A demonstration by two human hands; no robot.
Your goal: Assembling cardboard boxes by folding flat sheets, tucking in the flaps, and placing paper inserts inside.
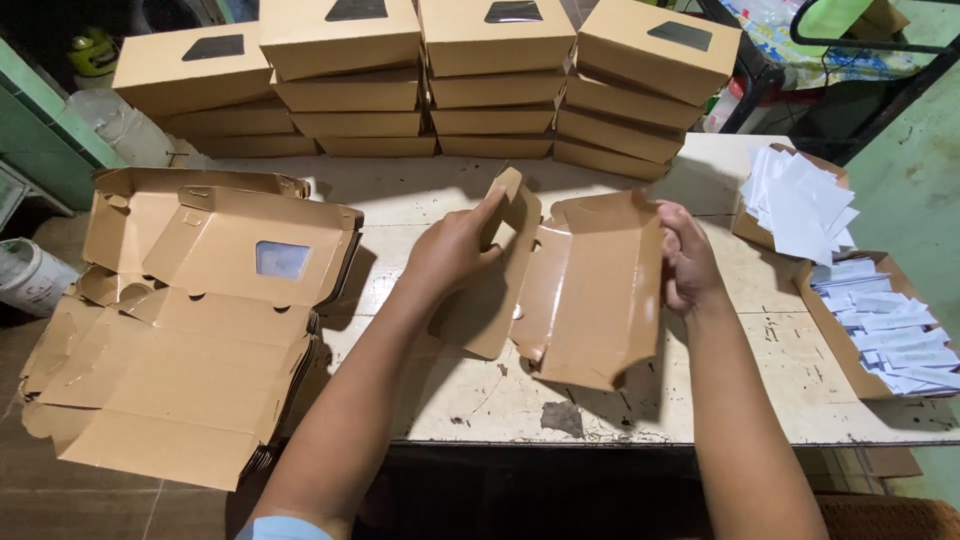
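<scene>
Head view: one half-folded brown cardboard box blank [580, 295] held above desk [440, 205] centre, long axis running roughly near-to-far, open inside facing up toward camera, near end tilted down toward front desk edge. Left hand [450, 250] fingers closed on raised left side flap, thumb over its top. Right hand [685, 262] fingers curled, gripping right wall of blank. Four stacks of finished windowed boxes [430, 80] along far edge, about four to five high each. One pile of flat unfolded blanks [200, 320] at left, overhanging desk's left edge, one window showing. Two open cartons of white paper slips [840, 270] at right edge. Bare worn desk surface between blank and back stacks, and under forearms near front edge.
</scene>
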